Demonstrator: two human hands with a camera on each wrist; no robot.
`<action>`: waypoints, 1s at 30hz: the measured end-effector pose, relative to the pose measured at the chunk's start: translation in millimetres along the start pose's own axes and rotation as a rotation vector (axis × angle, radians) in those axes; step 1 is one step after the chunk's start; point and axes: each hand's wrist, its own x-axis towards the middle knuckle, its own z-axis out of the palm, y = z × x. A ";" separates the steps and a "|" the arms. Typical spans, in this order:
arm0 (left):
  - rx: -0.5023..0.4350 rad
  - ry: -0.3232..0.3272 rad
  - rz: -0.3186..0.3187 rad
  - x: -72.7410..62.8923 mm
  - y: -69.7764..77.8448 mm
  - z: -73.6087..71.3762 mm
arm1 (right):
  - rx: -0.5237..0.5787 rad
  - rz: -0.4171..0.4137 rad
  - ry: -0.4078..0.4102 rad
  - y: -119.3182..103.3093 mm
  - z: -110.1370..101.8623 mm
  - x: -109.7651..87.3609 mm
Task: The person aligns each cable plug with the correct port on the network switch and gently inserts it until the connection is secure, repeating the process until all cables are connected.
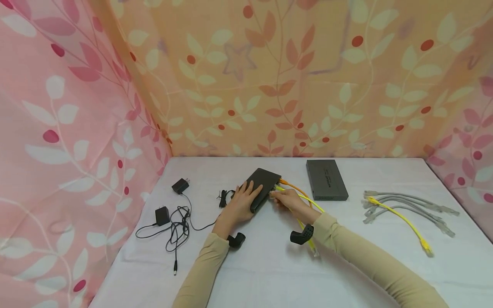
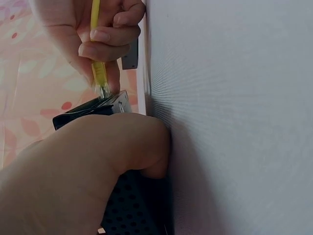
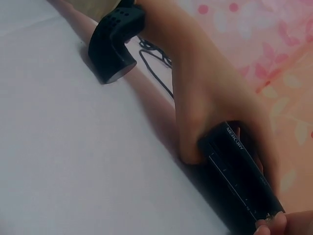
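Observation:
A slim black network switch (image 1: 265, 176), lettered MERCURY in the right wrist view, is at mid-table, tilted. My left hand (image 1: 242, 203) grips it, fingers spread over the top and thumb at the near edge. Between thumb and fingers, my right hand (image 1: 290, 200) pinches a yellow network cable (image 2: 99, 73) just behind its clear plug, which is right at the switch's port side. Its loose end (image 1: 315, 250) hangs below the right wrist. An orange cable (image 1: 296, 187) and another yellow cable (image 1: 316, 204) run from the same side. The fingers partly hide the ports.
A second dark box (image 1: 327, 179) lies behind to the right. Beyond it are several grey cables (image 1: 412, 205) and one yellow cable (image 1: 408, 224). Two black power adapters (image 1: 162, 216) with tangled cords (image 1: 179, 229) lie at left. Patterned cloth (image 1: 239, 85) surrounds the table.

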 end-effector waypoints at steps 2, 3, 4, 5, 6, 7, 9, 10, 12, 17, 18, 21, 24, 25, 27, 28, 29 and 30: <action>-0.002 0.005 0.002 0.3 1.1 0.6 | -0.002 0.007 0.009 -0.3 -0.4 -0.6; -0.002 0.007 0.003 0.4 1.6 0.9 | -0.003 0.011 0.010 -0.4 -0.5 -0.9; -0.001 0.008 0.004 0.5 2.1 1.1 | -0.002 0.013 0.013 -0.2 -0.6 -1.0; 0.001 0.008 0.004 0.6 2.5 1.5 | -0.004 0.015 0.012 0.1 -0.8 -1.1; 0.002 0.008 0.003 0.5 3.1 1.4 | -0.002 0.017 0.014 0.5 -0.9 -1.0; 0.007 0.006 -0.001 0.4 3.4 1.2 | -0.001 0.019 0.015 0.7 -0.9 -0.9; 0.007 0.004 -0.007 0.8 3.1 0.5 | -0.008 0.017 0.011 1.6 -0.6 -0.2; 0.003 0.001 -0.013 1.0 3.0 -0.1 | -0.013 0.014 0.005 2.0 -0.5 0.4; -0.012 -0.003 -0.023 1.4 2.7 -1.3 | -0.016 0.008 -0.004 2.5 -0.9 1.3; -0.042 0.001 -0.038 1.3 2.7 -0.4 | -0.029 -0.029 -0.079 4.8 -5.2 3.8; -0.048 0.004 -0.040 0.9 2.7 0.0 | -0.036 -0.034 -0.097 5.2 -6.2 4.1; -0.066 0.006 -0.042 0.2 2.7 1.2 | -0.065 -0.049 -0.139 6.0 -9.3 3.8; -0.068 0.005 -0.047 0.3 3.0 1.2 | -0.125 -0.080 -0.175 7.1 -11.8 2.9; -0.066 0.005 -0.049 0.5 3.1 1.0 | -0.153 -0.094 -0.189 7.4 -12.8 2.5; -0.060 0.005 -0.052 0.9 3.3 0.2 | -0.215 -0.118 -0.214 7.9 -14.6 1.7; -0.057 0.005 -0.054 1.2 3.3 -0.3 | -0.258 -0.136 -0.230 7.8 -15.7 0.8; -0.061 0.005 -0.056 1.3 3.3 -0.9 | -0.294 -0.153 -0.244 7.7 -16.7 -0.3; -0.061 0.006 -0.057 1.4 3.3 -1.4 | -0.324 -0.164 -0.257 7.4 -17.7 -1.4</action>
